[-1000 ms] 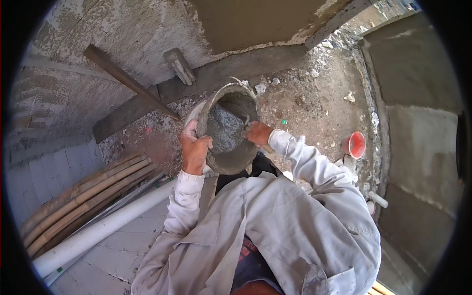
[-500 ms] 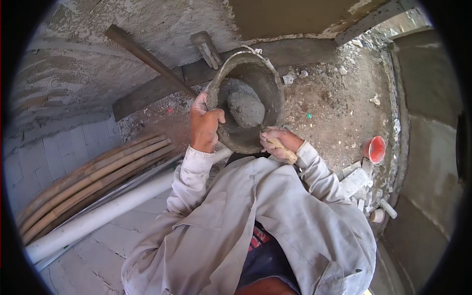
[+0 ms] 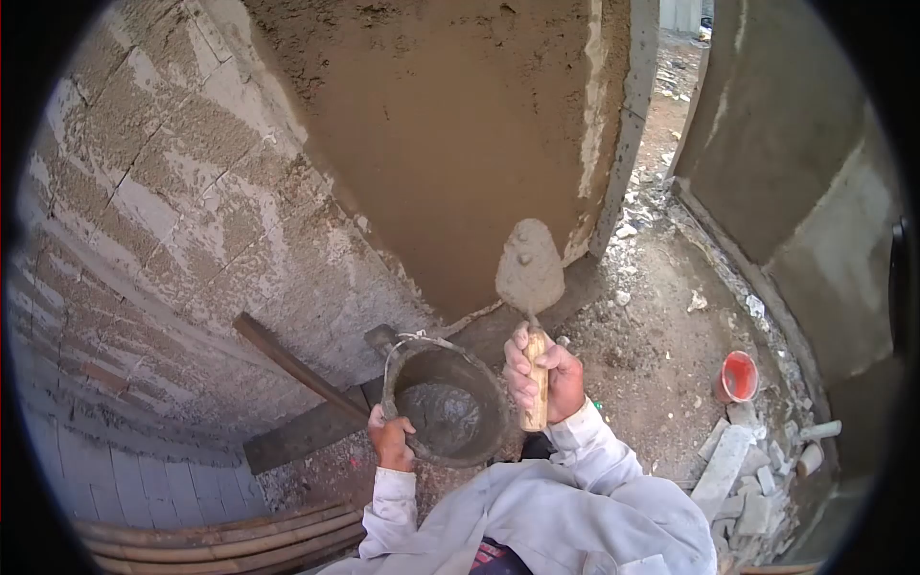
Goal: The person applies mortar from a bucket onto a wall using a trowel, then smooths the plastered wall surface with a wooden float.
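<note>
My right hand [image 3: 546, 374] is wrapped round the wooden handle of a trowel [image 3: 534, 383]. Wet grey mortar [image 3: 530, 268] covers the trowel's blade, which is raised in front of the wall. With its fingers over the rim, my left hand [image 3: 391, 439] grips a dark bucket [image 3: 494, 422] on its left side. Inside the bucket lies more wet mortar [image 3: 439, 410]. Ahead stands a wall with a smooth, damp brown plaster patch [image 3: 450, 144].
A wooden plank [image 3: 297, 369] leans left of the bucket. Bamboo poles [image 3: 220, 551] lie at lower left. On the right are a red-lined container [image 3: 738, 377] and broken rubble pieces [image 3: 724, 470]. A rougher block wall [image 3: 163, 211] rises on the left.
My right hand has lifted the mortar-loaded trowel out of the bucket and up towards the wall. The bucket now sits lower in view, and the view has tilted up, showing more wall.
</note>
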Demonstrator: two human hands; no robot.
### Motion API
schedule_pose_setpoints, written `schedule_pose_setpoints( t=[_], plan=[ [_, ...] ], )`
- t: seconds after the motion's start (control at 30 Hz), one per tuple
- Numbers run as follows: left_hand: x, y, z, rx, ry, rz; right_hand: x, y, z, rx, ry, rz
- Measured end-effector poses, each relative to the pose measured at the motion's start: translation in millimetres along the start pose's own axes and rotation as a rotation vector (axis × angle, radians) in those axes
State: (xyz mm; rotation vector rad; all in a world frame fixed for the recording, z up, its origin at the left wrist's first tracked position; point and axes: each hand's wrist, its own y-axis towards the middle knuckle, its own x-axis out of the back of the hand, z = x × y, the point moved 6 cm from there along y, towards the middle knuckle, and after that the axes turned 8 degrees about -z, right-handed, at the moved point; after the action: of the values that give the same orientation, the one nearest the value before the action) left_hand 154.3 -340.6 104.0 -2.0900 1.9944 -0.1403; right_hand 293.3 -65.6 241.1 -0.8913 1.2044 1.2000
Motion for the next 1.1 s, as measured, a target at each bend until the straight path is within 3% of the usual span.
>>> schedule_pose_setpoints(
  t=[0.13,0.27,0.43,0.57,0.63,0.7,0.73,0.8,0.83,0.9,0.97,1.03,1.1],
  plan=[
    [5,2,-5,-0.058,0.015,-0.097,-91,23,96,0.590,-0.292,0.065],
    [10,-2,-10,-0.057,0.028,-0.177,-151,36,196,1.259,-0.590,-0.066],
    [15,6,-4,-0.073,0.010,-0.245,-148,75,301,1.918,-0.851,-0.513],
    [6,9,-9,-0.053,0.000,-0.279,-56,166,344,2.237,-1.040,-1.023],
    [-6,-4,-20,-0.027,0.010,-0.304,21,243,351,1.623,-1.590,-1.401],
    [11,-2,-6,-0.001,0.022,-0.306,61,280,307,0.978,-2.212,-1.010],
    [15,6,-4,0.006,0.022,-0.291,65,271,264,0.951,-2.251,-0.792],
    [6,8,-6,0.025,0.001,-0.267,69,225,180,0.820,-2.156,-0.471],
    [8,5,-6,0.039,-0.004,-0.264,55,192,145,0.541,-2.092,-0.367],
    [5,8,-6,0.026,0.018,-0.256,80,145,86,0.342,-1.996,-0.100],
    [13,18,1,0.007,0.036,-0.218,103,99,34,-0.581,-1.696,0.048],
    [28,31,21,-0.012,0.051,-0.159,142,52,-20,-0.890,-1.406,0.087],
    [19,18,3,-0.017,0.088,-0.087,218,21,-83,-1.031,-1.311,-0.138]
  ],
)
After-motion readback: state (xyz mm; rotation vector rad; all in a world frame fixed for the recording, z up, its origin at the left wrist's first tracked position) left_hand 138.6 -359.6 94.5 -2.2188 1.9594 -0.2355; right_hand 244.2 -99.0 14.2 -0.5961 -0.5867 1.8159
